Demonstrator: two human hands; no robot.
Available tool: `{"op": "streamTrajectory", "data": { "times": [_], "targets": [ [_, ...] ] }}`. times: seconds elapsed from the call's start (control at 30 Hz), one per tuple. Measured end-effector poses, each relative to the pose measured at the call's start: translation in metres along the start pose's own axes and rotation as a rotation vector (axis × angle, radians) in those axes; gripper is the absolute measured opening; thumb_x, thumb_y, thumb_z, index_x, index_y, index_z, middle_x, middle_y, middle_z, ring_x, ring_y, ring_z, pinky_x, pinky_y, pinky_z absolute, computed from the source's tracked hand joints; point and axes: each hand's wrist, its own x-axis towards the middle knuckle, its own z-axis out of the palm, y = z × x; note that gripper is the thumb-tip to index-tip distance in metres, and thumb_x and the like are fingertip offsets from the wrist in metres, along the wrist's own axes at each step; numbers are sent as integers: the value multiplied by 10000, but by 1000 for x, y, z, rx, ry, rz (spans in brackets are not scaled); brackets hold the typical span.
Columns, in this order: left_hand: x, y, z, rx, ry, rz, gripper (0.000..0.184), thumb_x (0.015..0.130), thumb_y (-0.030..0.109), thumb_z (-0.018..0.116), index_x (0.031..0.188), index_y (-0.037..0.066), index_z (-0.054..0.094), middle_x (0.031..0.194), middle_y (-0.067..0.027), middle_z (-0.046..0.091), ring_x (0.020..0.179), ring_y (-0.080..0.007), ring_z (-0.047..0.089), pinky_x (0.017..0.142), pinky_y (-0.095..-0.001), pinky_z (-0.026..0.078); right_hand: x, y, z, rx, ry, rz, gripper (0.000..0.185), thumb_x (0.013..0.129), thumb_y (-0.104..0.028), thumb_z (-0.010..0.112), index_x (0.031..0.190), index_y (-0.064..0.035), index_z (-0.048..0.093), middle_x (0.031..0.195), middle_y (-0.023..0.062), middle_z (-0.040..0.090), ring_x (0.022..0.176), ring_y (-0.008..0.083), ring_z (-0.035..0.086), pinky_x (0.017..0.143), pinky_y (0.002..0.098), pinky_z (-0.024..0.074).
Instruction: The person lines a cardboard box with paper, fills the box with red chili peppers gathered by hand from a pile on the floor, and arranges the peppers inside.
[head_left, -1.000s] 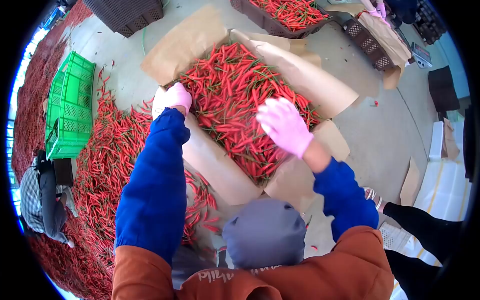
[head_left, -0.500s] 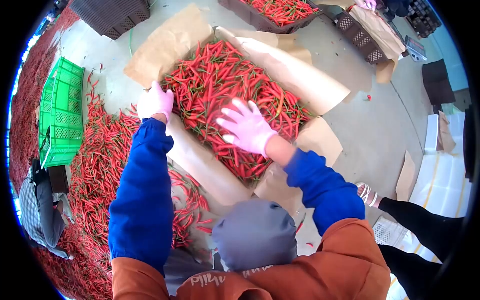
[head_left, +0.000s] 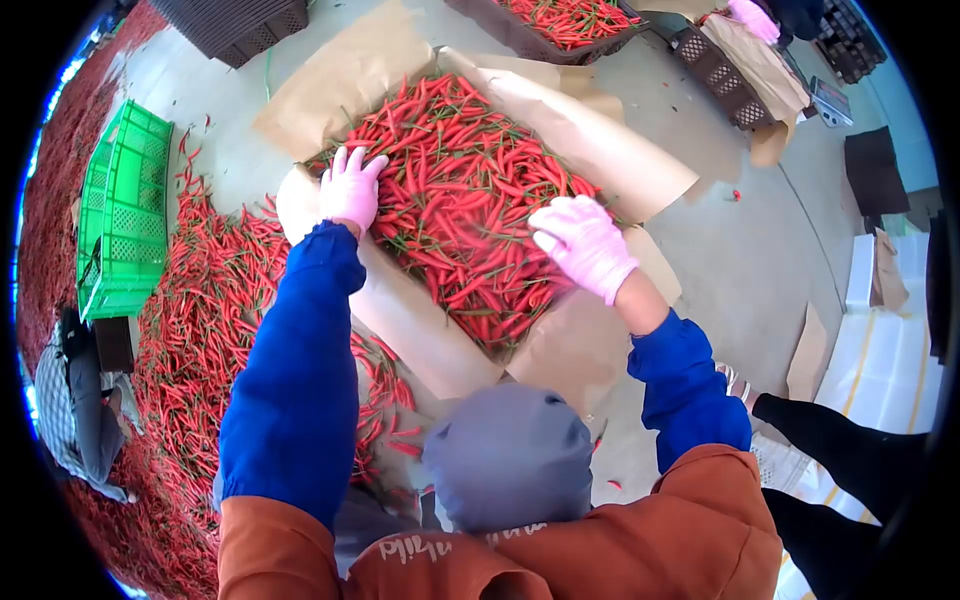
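Red chili peppers [head_left: 460, 210] with green stems fill a container lined with brown paper [head_left: 580, 135], whose flaps fold outward on all sides. My left hand [head_left: 350, 190], in a pink-and-white glove, rests on the peppers at the left edge beside a paper flap, its fingers spread. Over the right edge of the pile is my right hand [head_left: 585, 245], gloved alike. Its fingers are slightly bent and apart, and no pepper shows in it. The paper hides the container's walls.
Loose chilies [head_left: 210, 330] lie heaped on the floor at left, by a green crate [head_left: 125, 215]. Brown crates [head_left: 240, 30] stand at the back; another crate [head_left: 530, 30] holds peppers. A crouching person [head_left: 75, 400] is at far left, and someone's legs [head_left: 830, 430] are at right.
My right hand has moved right, from the middle of the peppers to their right edge. My left hand has shifted from the paper's edge inward onto the peppers.
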Motion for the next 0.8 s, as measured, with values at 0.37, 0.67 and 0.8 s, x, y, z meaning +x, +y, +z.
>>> {"op": "streamTrajectory", "data": {
  "times": [0.37, 0.67, 0.8],
  "targets": [
    [-104, -157, -147, -158, 171, 157, 475, 818, 98, 569, 1288, 138, 514, 1265, -173, 525, 1102, -372, 532, 941, -398, 454, 26, -70, -19, -275, -713, -200, 439, 740, -292, 661, 1166, -219, 586, 1335, 48, 443, 1298, 298, 328, 1026, 521, 296],
    [-392, -426, -30, -510, -205, -944, 712, 848, 354, 615, 1404, 12, 331, 1314, -225, 504, 1210, -321, 503, 1004, -356, 399, 216, -271, 72, 430, -800, -300, 716, 808, -356, 682, 1393, -80, 376, 1375, 201, 441, 1235, 302, 466, 977, 381, 416],
    [-411, -445, 2, -366, -212, -1151, 901, 806, 557, 583, 1434, 9, 241, 1328, -254, 471, 1230, -366, 473, 1017, -391, 383, 297, -305, 198, 654, -607, 17, 926, 772, -446, 720, 1452, -39, 241, 1401, 244, 395, 1284, 305, 418, 1001, 387, 387]
  ]
}}
